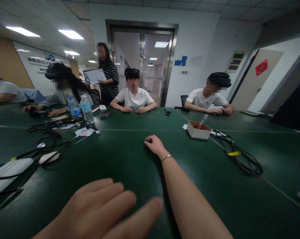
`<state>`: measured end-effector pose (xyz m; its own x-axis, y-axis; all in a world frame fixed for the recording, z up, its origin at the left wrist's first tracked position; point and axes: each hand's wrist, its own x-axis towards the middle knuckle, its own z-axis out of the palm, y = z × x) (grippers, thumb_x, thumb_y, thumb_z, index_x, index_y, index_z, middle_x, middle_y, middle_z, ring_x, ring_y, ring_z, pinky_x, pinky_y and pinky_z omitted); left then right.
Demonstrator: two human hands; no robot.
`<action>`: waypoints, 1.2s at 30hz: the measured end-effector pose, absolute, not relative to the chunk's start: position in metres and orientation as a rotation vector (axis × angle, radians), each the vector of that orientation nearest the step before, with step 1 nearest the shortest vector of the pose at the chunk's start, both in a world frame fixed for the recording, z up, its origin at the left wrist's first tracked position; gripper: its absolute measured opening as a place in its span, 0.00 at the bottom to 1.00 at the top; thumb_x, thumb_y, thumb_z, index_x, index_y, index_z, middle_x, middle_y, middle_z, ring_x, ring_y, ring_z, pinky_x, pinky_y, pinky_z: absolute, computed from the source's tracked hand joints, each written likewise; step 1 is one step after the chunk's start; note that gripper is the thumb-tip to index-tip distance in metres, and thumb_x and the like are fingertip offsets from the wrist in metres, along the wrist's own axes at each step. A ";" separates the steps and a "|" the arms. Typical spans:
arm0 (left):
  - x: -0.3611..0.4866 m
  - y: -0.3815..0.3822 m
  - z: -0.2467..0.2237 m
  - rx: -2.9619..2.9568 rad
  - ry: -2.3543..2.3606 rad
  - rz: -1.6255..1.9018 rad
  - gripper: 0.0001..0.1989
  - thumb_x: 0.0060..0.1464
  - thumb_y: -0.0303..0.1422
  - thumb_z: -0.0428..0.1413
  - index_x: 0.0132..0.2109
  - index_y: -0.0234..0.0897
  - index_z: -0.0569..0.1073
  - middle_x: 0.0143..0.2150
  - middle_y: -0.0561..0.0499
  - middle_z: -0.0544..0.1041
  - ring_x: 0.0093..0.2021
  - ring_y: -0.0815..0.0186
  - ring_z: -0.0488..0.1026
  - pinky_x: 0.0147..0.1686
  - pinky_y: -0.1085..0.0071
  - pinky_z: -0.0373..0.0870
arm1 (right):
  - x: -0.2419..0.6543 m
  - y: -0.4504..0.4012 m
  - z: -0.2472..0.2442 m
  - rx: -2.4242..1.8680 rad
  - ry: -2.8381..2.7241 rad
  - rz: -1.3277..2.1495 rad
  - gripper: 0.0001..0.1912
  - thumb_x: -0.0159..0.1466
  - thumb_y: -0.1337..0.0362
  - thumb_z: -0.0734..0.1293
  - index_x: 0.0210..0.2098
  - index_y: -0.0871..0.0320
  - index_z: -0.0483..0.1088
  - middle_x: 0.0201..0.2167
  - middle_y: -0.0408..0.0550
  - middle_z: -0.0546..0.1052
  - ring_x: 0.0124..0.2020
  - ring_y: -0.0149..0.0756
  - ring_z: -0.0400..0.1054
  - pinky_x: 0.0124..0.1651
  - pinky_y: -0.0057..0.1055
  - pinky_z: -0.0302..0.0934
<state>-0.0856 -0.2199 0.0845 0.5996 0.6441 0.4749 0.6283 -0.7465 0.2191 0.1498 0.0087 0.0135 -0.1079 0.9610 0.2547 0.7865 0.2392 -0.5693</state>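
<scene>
Right hand [154, 145], closed, gripping small dark cylindrical object [149, 140]; object sits left of and slightly nearer than the open box [199, 133], its end poking out of the fist toward the left. Metal bracelet [166, 157] on that wrist. Hand is at the table [130, 159]; can't tell if it touches the surface.

Left hand [100, 209], close to camera, well left of and much nearer than the box: back of hand up, fingers bent, one reaching out further. Blurred, palm hidden, so can't tell if open or gripping.

Box holds a clear item with red [202, 122], tilted, sticking out over the rim. Right of the box, near: coiled black cable [249, 162] with yellow tag [234, 153]. Well left of the box: two plastic bottles, upright, one with blue label [75, 109], one clear bluish [87, 111]; tangled black cables, paper scraps [84, 132], white rounded item [49, 157].

Beyond the box: seated person [133, 96] in white shirt, another [209, 98] at right, both in black headsets.
</scene>
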 end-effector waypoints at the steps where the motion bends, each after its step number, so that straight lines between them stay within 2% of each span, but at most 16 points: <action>1: -0.077 -0.203 0.090 2.813 1.080 0.760 0.18 0.55 0.38 0.51 0.53 0.55 0.68 0.35 0.51 0.74 0.34 0.64 0.72 0.36 0.66 0.72 | 0.149 0.009 0.013 -1.586 -1.942 0.388 0.09 0.61 0.63 0.67 0.41 0.58 0.74 0.39 0.47 0.71 0.40 0.34 0.66 0.44 0.28 0.59; 4: -0.053 -0.141 0.098 2.812 1.168 0.553 0.20 0.56 0.33 0.48 0.56 0.49 0.66 0.40 0.50 0.74 0.35 0.65 0.72 0.39 0.69 0.70 | 0.147 0.009 0.012 -1.569 -1.947 0.373 0.09 0.61 0.63 0.67 0.40 0.58 0.74 0.39 0.47 0.71 0.40 0.35 0.66 0.44 0.28 0.58; 7: -0.032 -0.081 0.092 2.732 1.297 0.591 0.23 0.54 0.31 0.49 0.58 0.44 0.64 0.44 0.48 0.72 0.42 0.63 0.71 0.43 0.69 0.68 | 0.144 0.009 0.011 -1.564 -1.974 0.351 0.08 0.61 0.62 0.67 0.39 0.56 0.74 0.38 0.46 0.71 0.39 0.35 0.66 0.42 0.27 0.58; 10: -0.013 -0.038 0.077 2.675 1.321 0.762 0.19 0.53 0.28 0.50 0.53 0.42 0.67 0.50 0.47 0.68 0.50 0.60 0.68 0.50 0.67 0.65 | 0.143 0.009 0.012 -1.579 -1.991 0.335 0.08 0.60 0.62 0.67 0.40 0.55 0.74 0.39 0.46 0.71 0.38 0.35 0.67 0.39 0.27 0.58; 13: 0.008 -0.013 0.059 2.592 1.314 0.863 0.17 0.52 0.24 0.49 0.47 0.41 0.71 0.48 0.47 0.68 0.51 0.60 0.66 0.52 0.65 0.64 | 0.143 0.010 0.014 -1.589 -2.020 0.360 0.10 0.60 0.66 0.65 0.41 0.55 0.74 0.43 0.47 0.72 0.39 0.37 0.68 0.36 0.27 0.58; 16: 0.022 -0.001 0.039 2.444 1.298 0.968 0.16 0.49 0.21 0.48 0.44 0.40 0.72 0.45 0.48 0.70 0.48 0.61 0.67 0.51 0.65 0.65 | 0.144 0.010 0.016 -1.638 -2.024 0.387 0.11 0.60 0.69 0.63 0.41 0.55 0.73 0.43 0.48 0.74 0.38 0.37 0.69 0.35 0.28 0.58; 20: 0.020 0.002 0.021 2.274 1.240 1.144 0.14 0.51 0.25 0.51 0.45 0.40 0.72 0.46 0.48 0.69 0.47 0.63 0.68 0.49 0.67 0.67 | 0.144 0.010 0.014 -1.602 -2.051 0.349 0.09 0.61 0.65 0.63 0.39 0.55 0.73 0.45 0.48 0.73 0.39 0.38 0.69 0.35 0.28 0.58; 25: 0.011 0.001 0.016 2.191 1.204 1.191 0.09 0.54 0.28 0.53 0.43 0.42 0.72 0.44 0.50 0.69 0.43 0.66 0.70 0.43 0.70 0.69 | 0.144 0.012 0.011 -1.683 -2.007 0.298 0.10 0.60 0.63 0.64 0.40 0.58 0.72 0.37 0.50 0.73 0.35 0.39 0.69 0.31 0.28 0.55; 31: 0.012 0.003 0.016 2.270 1.293 1.185 0.07 0.56 0.33 0.52 0.41 0.41 0.73 0.41 0.50 0.73 0.43 0.63 0.70 0.46 0.66 0.67 | 0.145 0.012 0.012 -1.631 -2.017 0.305 0.10 0.60 0.64 0.66 0.40 0.60 0.74 0.35 0.49 0.71 0.36 0.36 0.66 0.33 0.26 0.55; 36: 0.006 0.010 0.010 2.091 1.277 1.237 0.08 0.58 0.33 0.50 0.43 0.42 0.72 0.40 0.51 0.76 0.40 0.65 0.72 0.41 0.69 0.69 | 0.147 0.014 0.012 -1.548 -1.994 0.344 0.11 0.59 0.61 0.70 0.41 0.57 0.75 0.34 0.47 0.70 0.35 0.35 0.65 0.35 0.26 0.55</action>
